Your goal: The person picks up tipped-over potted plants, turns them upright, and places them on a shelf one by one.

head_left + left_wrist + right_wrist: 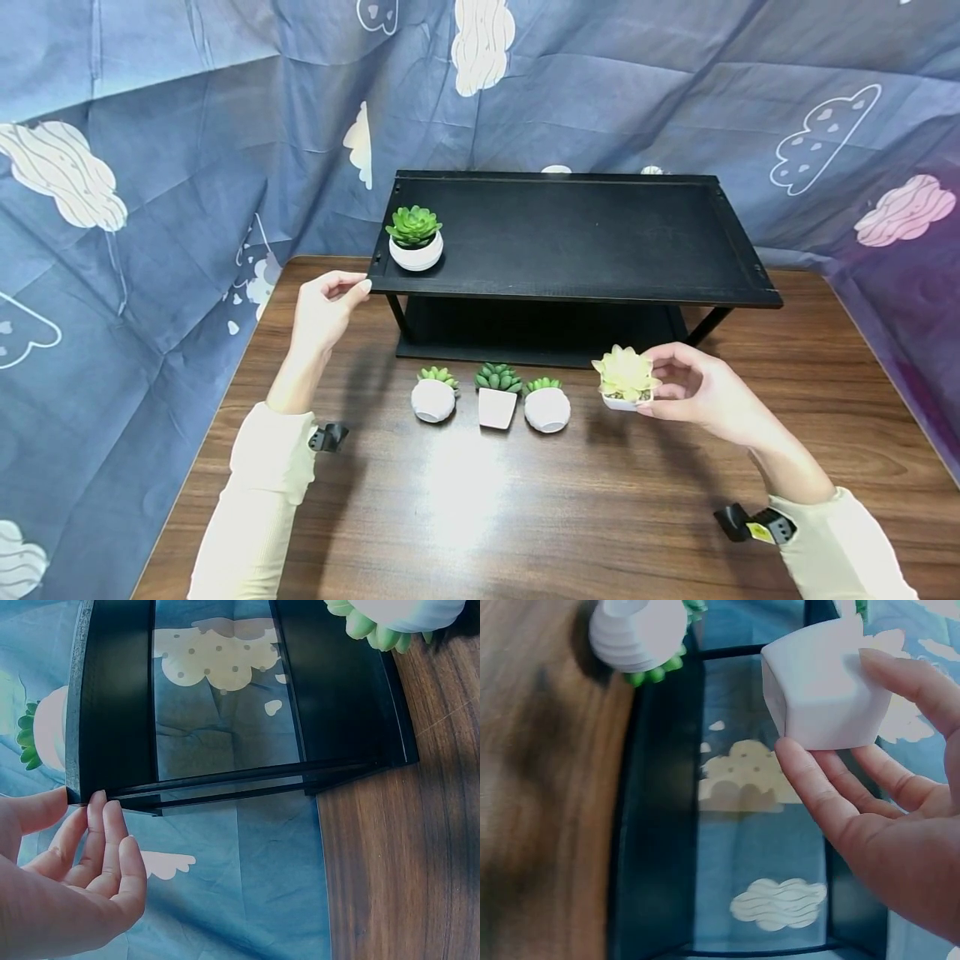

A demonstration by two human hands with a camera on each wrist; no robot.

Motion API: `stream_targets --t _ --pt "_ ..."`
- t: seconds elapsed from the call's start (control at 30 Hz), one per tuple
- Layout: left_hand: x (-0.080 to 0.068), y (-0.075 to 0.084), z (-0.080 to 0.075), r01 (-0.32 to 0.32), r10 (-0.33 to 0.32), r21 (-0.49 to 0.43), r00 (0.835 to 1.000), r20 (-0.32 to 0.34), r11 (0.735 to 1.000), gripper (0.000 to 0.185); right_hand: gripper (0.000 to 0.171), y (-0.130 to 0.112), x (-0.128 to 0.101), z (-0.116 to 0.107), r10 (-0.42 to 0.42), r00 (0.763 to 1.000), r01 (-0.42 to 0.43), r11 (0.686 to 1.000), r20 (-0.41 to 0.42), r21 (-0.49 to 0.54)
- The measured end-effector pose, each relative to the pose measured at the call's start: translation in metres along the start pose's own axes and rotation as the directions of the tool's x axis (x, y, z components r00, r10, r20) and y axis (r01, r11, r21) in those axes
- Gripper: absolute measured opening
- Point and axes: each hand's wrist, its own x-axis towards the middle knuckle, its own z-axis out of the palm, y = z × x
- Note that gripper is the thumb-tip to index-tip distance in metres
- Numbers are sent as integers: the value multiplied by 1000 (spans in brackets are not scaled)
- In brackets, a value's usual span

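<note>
My left hand (322,312) pinches the front left corner of the black two-tier shelf (577,237), thumb above and fingertips against the edge, as the left wrist view shows. My right hand (701,392) holds a pale yellow-green potted succulent (626,375) between thumb and fingers. In the head view it hangs over the table in front of the shelf's right part. Its white square pot (825,690) fills the grip in the right wrist view. On the shelf's top left stands a green succulent in a round white pot (416,252).
In front of the shelf, a row on the wooden table (375,517) holds a round-potted succulent (433,400), a dark green square-potted succulent (497,408) and another round-potted succulent (547,408). The shelf's lower tier (525,329) sits low behind them. A blue cloud-print cloth (600,92) hangs behind.
</note>
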Motion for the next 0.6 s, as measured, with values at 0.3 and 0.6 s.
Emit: stream_targets --t 0.3,0.6 --pt "0 1 0 1 -1 1 1000 1 1000 22 49 -30 11 -10 -29 999 28 999 20 27" --pt "-1 1 0 1 -1 3 1000 -8 1000 22 49 -57 28 -17 -19 1000 19 1000 6 15"
